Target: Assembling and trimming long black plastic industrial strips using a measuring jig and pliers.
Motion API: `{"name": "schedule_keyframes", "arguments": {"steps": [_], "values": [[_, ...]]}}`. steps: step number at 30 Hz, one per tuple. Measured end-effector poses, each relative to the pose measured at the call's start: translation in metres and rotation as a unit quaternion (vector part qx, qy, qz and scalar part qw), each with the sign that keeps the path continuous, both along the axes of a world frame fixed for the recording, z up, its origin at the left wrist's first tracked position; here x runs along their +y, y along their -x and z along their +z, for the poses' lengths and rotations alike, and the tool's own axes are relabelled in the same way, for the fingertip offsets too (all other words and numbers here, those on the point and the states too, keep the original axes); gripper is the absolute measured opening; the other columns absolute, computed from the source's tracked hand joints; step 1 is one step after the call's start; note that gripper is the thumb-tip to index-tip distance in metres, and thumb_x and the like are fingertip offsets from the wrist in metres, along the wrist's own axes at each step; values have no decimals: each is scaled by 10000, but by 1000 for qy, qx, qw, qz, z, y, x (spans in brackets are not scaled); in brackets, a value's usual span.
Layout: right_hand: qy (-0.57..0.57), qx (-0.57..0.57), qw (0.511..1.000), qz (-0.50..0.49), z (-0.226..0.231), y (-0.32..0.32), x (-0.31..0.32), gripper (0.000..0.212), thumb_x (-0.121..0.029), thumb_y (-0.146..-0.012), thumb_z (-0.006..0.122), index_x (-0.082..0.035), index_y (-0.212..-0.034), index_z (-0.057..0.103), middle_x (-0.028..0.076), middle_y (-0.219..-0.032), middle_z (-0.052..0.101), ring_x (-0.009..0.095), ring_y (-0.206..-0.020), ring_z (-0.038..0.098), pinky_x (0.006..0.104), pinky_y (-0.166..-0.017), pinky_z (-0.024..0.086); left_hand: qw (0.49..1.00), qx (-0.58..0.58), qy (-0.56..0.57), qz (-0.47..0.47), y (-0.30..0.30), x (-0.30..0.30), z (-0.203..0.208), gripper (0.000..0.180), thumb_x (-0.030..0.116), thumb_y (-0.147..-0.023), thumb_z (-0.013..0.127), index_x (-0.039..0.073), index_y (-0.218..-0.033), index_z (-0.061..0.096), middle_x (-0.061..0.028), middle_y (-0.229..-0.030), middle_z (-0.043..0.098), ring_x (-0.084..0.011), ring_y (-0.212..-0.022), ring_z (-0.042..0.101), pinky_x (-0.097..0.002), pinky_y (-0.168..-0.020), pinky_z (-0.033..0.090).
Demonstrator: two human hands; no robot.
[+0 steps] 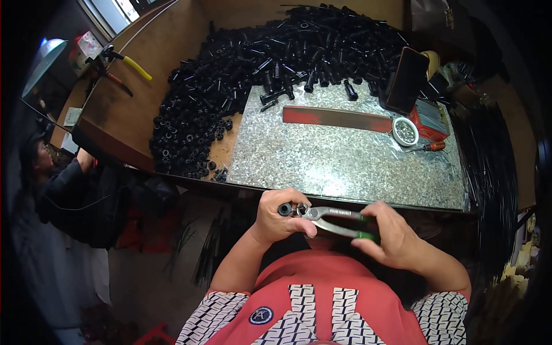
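Pliers (pixel 314 213) grasped by right fingers (pixel 380 213), left fingers (pixel 276 199) clutching black fitting (pixel 284 209), white bowl (pixel 395 135) holding metal bits (pixel 406 131)

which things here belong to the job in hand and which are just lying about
Likely in the job:
- green-handled pliers, held by the right hand
- black tubular part, in the left hand
- heap of black parts, similar-looking
- possibly the white cup of small pieces

Seemingly unused now:
- propped smartphone
- orange-handled screwdriver
- yellow-handled tool

Behind the pliers (pixel 339 212) is the slab (pixel 322 155), bearing a bar (pixel 336 119) (bowl (pixel 397 139) to its right).
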State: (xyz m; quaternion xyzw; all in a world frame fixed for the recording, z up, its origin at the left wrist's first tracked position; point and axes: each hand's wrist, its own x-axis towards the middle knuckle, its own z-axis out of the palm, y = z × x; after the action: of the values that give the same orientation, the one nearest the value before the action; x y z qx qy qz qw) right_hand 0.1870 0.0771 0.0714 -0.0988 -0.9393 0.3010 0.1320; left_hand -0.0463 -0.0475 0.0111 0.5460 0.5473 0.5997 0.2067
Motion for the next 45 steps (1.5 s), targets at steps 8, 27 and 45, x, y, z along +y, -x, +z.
{"name": "schedule_keyframes", "arguments": {"steps": [8,27,45], "values": [[666,-266,694,60,-28,-16,15,227,-196,-917,581,11,-982,516,124,-769,649,172,-615,651,290,-571,532,991,-1,-21,-130,2,2,8,709,623,-437,751,16,-794,673,-30,-620,599,-103,-522,561,-230,-476,403],[157,-211,960,91,-7,6,16,524,16,-737,496,7,-1253,403,198,-1084,495,363,-980,541,424,-833,449,999,12,-31,-41,-17,6,-8,715,598,-483,766,8,-871,654,-23,-643,586,-99,-539,554,-217,-503,422],[4,-144,989,-17,-31,13,10,277,-226,-834,672,-26,-869,482,178,-715,585,378,-688,613,450,-575,473,993,-121,12,0,-27,1,-16,648,453,-574,820,7,-1006,633,71,-626,475,-17,-569,391,-186,-503,307]]}}
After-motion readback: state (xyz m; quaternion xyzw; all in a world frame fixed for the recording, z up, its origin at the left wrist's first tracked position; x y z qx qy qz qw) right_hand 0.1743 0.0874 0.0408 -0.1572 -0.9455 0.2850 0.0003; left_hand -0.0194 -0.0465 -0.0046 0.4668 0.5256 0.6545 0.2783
